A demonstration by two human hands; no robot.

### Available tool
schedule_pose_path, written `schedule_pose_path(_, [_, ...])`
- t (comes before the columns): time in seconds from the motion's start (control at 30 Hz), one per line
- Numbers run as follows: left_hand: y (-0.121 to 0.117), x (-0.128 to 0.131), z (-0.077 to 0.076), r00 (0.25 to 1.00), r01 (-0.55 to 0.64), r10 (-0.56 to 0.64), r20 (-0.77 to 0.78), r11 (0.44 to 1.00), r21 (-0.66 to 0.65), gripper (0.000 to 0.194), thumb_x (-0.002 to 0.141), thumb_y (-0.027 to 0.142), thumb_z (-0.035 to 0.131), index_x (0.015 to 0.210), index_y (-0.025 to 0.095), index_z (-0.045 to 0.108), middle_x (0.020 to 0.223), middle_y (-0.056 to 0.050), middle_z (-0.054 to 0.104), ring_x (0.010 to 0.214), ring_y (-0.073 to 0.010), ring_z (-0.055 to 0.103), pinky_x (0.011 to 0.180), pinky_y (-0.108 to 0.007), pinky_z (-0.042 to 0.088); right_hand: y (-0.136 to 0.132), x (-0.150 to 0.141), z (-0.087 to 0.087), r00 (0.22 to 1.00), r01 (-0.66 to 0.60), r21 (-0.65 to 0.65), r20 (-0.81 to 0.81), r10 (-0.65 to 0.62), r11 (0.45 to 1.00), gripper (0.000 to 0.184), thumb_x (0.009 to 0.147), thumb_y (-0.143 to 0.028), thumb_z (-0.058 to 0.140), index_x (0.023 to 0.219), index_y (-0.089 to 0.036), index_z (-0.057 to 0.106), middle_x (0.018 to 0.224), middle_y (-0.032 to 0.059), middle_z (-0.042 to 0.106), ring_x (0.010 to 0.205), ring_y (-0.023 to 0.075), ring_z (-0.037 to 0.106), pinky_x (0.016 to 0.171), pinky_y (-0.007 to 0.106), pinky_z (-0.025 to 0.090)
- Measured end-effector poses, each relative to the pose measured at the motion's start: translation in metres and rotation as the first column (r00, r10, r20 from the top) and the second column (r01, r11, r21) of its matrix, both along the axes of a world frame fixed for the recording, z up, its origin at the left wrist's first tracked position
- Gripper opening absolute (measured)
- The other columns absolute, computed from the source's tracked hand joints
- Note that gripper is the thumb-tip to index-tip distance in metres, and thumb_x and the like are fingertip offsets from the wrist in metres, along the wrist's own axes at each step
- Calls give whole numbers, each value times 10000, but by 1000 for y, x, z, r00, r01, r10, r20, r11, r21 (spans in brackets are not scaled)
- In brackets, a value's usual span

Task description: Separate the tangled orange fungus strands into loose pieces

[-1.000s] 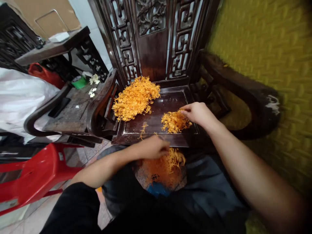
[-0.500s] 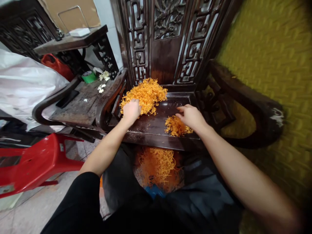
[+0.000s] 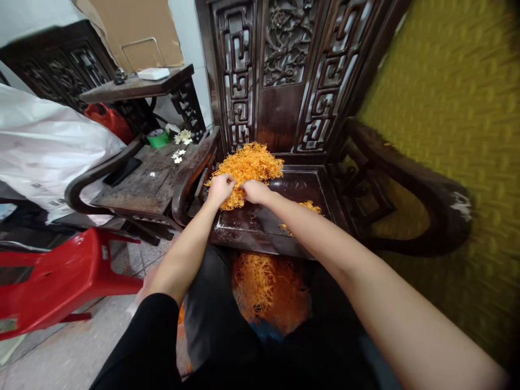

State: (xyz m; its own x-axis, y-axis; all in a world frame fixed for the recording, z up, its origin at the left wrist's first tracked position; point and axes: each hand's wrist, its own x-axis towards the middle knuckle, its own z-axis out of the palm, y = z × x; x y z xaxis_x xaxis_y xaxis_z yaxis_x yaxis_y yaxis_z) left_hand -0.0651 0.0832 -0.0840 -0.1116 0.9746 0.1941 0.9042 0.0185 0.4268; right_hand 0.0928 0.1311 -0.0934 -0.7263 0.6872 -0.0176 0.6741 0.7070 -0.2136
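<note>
A large pile of curly orange plastic-looking pieces (image 3: pixel 255 161) lies at the left of the dark wooden chair seat (image 3: pixel 260 216). At its front edge, my left hand (image 3: pixel 222 188) is closed, thumb and fingers pinched together. My right hand (image 3: pixel 254 191) is beside it, also closed, its fingertips close to the left ones. What either hand pinches is too small to make out. A smaller orange heap (image 3: pixel 311 206) lies on the right of the seat, mostly hidden by my right forearm. Below the seat, between my legs, hangs a mass of long orange strands (image 3: pixel 260 276).
The chair's carved back (image 3: pixel 280 119) rises behind the pile, with a curved armrest (image 3: pixel 439 216) on the right. At left, another wooden chair holds green tape (image 3: pixel 158 138) and white flower-shaped pieces (image 3: pixel 179 156). A red plastic stool (image 3: pixel 81 271) and white bag (image 3: pixel 52 151) stand farther left.
My right hand has moved left from the small heap to the big pile, beside my left hand. My left hand stays at the pile. The view has shifted slightly.
</note>
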Motion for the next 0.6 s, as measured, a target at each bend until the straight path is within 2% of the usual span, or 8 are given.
schedule_pose_path(0.1, [4,-8,-8,996,50,-51,70,999,18,302,968,310,586,1149,119,734,1130,-129,778,1024,-219,726,956,-314,533,0,-5,-3,998,-28,33,48,26,999,230,921,-300,627,1073,-198,766,1176,133,710,980,268,703,822,331,519])
schedule_pose_path(0.2, [8,-19,-19,986,136,-135,102,991,-4,478,931,405,671,1346,168,655,1362,-87,703,1241,-214,659,1086,-293,474,2,7,12,998,-43,118,55,37,992,310,986,-293,499,1171,-168,714,1271,165,647,1016,272,675,827,345,503])
schedule_pose_path(0.33, [11,-30,-35,997,83,-83,4,985,-149,799,796,443,813,1469,107,544,1474,-180,607,1356,-317,577,1160,-378,421,19,35,56,1000,-1,332,20,-6,943,307,971,-147,432,1170,-127,665,1277,186,622,1097,288,622,833,359,485])
schedule_pose_path(0.4, [13,-30,-41,999,18,-22,-28,988,-155,787,816,376,792,1494,97,506,1502,-215,567,1406,-346,523,1192,-429,376,33,49,82,996,45,435,-87,-8,899,235,943,-126,490,1103,-131,662,1237,165,637,1111,286,605,848,368,485])
schedule_pose_path(0.47, [14,-25,-44,998,-39,32,-51,988,-152,700,874,307,715,1509,133,479,1523,-206,545,1447,-331,475,1212,-452,340,50,61,112,971,145,475,-236,-34,868,171,948,-141,530,1074,-135,645,1213,144,639,1119,269,595,880,375,486])
schedule_pose_path(0.53, [12,-20,-45,995,-85,74,-66,981,-176,591,898,279,668,1456,142,529,1489,-211,570,1426,-328,492,1195,-472,353,68,73,145,853,313,378,-516,-82,871,168,1004,-163,473,1101,-132,606,1214,142,625,1142,228,587,894,343,487])
schedule_pose_path(0.57, [11,-17,-44,993,-102,89,-71,975,-197,547,896,282,667,1412,132,566,1463,-223,587,1399,-333,516,1175,-478,376,76,79,161,748,362,279,-657,-98,889,202,1039,-172,399,1127,-128,576,1216,148,617,1149,201,587,877,310,487])
schedule_pose_path(0.6, [10,-14,-41,992,-113,99,-75,970,-217,517,887,287,678,1371,122,598,1439,-234,602,1371,-338,539,1151,-481,399,83,86,178,626,347,152,-772,-108,926,242,1064,-188,322,1142,-132,545,1198,148,618,1124,173,601,828,273,489])
